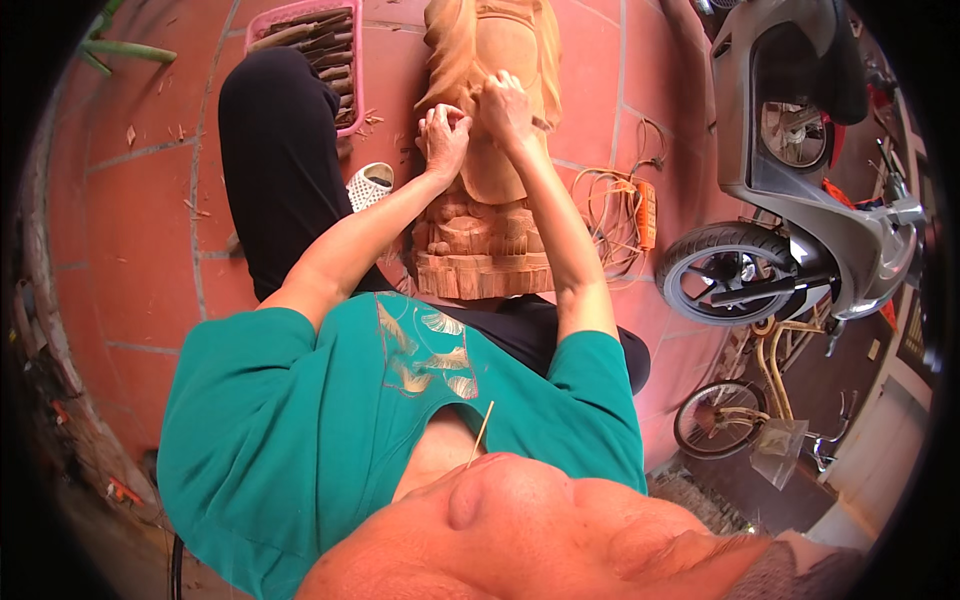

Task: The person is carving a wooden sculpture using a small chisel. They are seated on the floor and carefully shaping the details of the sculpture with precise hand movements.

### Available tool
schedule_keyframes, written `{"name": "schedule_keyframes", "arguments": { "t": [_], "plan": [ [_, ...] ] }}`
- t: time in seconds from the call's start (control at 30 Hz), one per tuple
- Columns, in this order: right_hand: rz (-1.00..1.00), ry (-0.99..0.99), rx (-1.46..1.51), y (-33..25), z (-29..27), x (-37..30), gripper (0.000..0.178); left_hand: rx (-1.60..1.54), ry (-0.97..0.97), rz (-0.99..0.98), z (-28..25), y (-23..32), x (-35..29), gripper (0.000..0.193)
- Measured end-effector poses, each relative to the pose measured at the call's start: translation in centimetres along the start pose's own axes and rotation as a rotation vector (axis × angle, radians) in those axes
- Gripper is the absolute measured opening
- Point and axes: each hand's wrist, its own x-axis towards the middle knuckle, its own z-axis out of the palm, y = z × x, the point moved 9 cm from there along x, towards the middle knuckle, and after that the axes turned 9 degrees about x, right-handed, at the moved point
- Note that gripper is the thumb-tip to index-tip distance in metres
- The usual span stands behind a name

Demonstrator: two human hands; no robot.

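On red floor tiles (150, 230), both hands, left hand (443, 137) and right hand (505, 105), close tight on the wooden carving (480, 240), pink tray (352, 60) at eleven o'clock, scooter (800, 200) at three

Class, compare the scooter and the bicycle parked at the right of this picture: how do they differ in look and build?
The scooter has a bulky grey body with a thick black tyre; the bicycle is a thin cream-coloured frame with a narrow spoked wheel. The scooter stands nearer the wooden carving the hands work on; the bicycle stands nearer the picture's lower edge. Both are parked on the floor at the person's right.
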Motion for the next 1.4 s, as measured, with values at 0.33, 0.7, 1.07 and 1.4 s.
{"name": "schedule_keyframes", "arguments": {
  "t": [0.33, 0.7, 1.07, 1.4],
  "plan": [
    [-0.058, 0.094, -0.029, -0.9, 0.1, 1.9, 0.011, -0.002, -0.003, 0.007, 0.3, -0.2, -0.5, 0.019],
    [0.0, -0.05, 0.038, 0.9, -2.3, -1.4, 0.013, 0.014, 0.042, 0.021, -0.5, 0.0, -0.2, 0.019],
    [-0.028, 0.049, 0.07, 0.4, -1.2, 0.0, 0.017, -0.004, 0.023, 0.028, -0.4, 0.2, 0.2, 0.019],
    [-0.049, 0.106, 0.139, 2.2, -3.6, -2.6, 0.012, -0.003, 0.024, 0.04, -0.1, 0.1, -0.2, 0.019]
  ]
}}
